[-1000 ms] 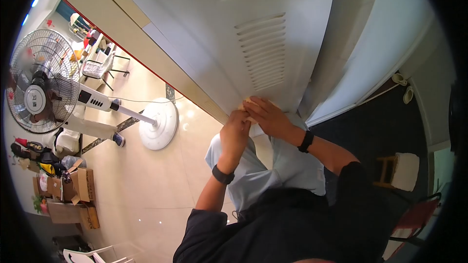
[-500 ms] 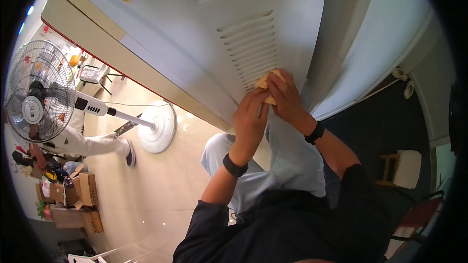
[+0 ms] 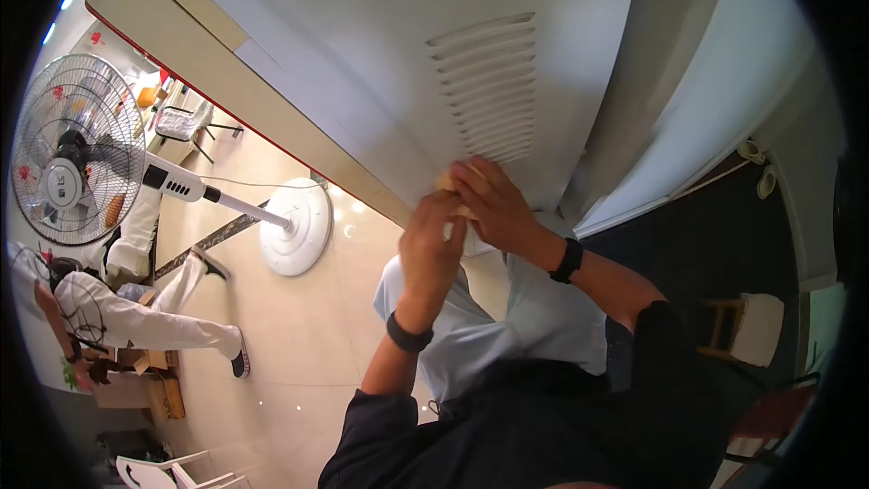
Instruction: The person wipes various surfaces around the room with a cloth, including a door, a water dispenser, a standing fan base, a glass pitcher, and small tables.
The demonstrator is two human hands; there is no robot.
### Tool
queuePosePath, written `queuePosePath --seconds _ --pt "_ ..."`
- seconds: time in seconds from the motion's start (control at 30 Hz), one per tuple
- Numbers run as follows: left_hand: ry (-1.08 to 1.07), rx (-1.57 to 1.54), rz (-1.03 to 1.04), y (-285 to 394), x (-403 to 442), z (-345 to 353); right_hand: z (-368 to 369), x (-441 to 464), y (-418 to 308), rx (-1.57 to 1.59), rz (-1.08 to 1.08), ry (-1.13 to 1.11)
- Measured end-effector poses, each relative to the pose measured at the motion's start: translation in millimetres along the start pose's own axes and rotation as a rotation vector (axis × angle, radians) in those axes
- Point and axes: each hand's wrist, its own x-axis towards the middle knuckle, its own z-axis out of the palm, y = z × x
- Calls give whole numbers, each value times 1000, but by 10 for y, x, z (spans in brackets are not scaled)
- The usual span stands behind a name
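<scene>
A yellowish cloth (image 3: 446, 183) is bunched against the lower edge of a white panel (image 3: 353, 63), mostly hidden by my fingers. My right hand (image 3: 496, 204) presses over it from the right, its fingers closed around it. From the left, my left hand (image 3: 433, 240) curls its fingers onto the cloth's lower side, close to the right fingertips. Just above the hands, the panel has a column of slotted vents (image 3: 489, 91).
A standing fan (image 3: 77, 149) on a round white base (image 3: 296, 226) is at left. Behind it walks a person in white trousers (image 3: 172, 324). A padded stool (image 3: 760, 329) stands on the dark floor at right, and a white chair (image 3: 172, 471) is at bottom left.
Both hands and the cloth have moved left, off the lower vents to the panel's bottom edge. The person behind the fan has stepped toward the lower part of the view.
</scene>
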Motion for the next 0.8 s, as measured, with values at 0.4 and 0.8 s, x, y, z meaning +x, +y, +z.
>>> queuePosePath --seconds 0.4,0.8 --pt "409 -90 -238 -433 -255 -371 554 563 -520 93 -178 -72" --pt "141 -186 -396 -731 -481 -286 703 30 -390 208 -109 -334"
